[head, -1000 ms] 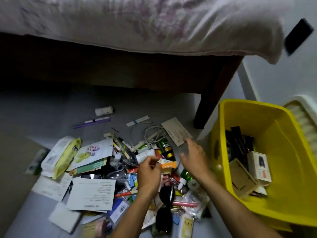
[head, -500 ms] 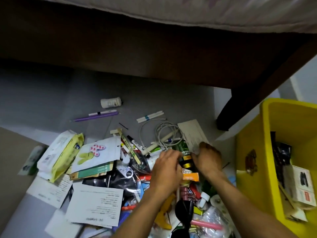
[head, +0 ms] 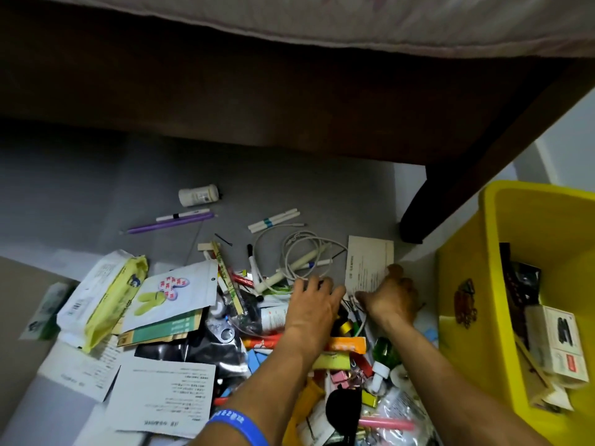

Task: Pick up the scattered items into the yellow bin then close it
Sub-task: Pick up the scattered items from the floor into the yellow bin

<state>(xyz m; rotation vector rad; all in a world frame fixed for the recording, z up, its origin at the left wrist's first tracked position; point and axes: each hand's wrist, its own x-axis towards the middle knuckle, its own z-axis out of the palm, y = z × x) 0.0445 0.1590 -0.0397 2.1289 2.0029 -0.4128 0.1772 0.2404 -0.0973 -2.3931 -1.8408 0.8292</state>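
The yellow bin [head: 463, 333] stood open on the floor [head: 96, 175] at the right, beside the dark bed leg [head: 457, 188], with no lid on it. Inside lay a white carton with red print [head: 558, 344] against the near wall, dark flat packets [head: 518, 278] standing behind it, and some brown card pieces lower down; a small picture sticker showed on the bin's left wall. The scattered items [head: 225, 317] made a dense heap to the left of the bin: a yellow-and-white wipes pack [head: 103, 294], a white pouch with a butterfly shape [head: 174, 294], printed paper sheets [head: 164, 394], a coiled white cable [head: 302, 249], pens, binder clips, black sunglasses [head: 343, 410] and a green bottle with a white cap [head: 383, 355]. Farther out, apart from the heap, lay a small white bottle [head: 198, 195] on its side and a purple pen [head: 170, 222]. Both hands were down in the far right part of the heap, close together and just left of the bin. The left hand [head: 314, 304], a blue wristband [head: 238, 426] on its arm, had its fingers curled down into the pile near the cable; I could not tell what, if anything, it gripped. The right hand [head: 389, 300] rested on the lower edge of a white printed card [head: 370, 268], fingers bent over it, though whether it pinched the card I could not tell.
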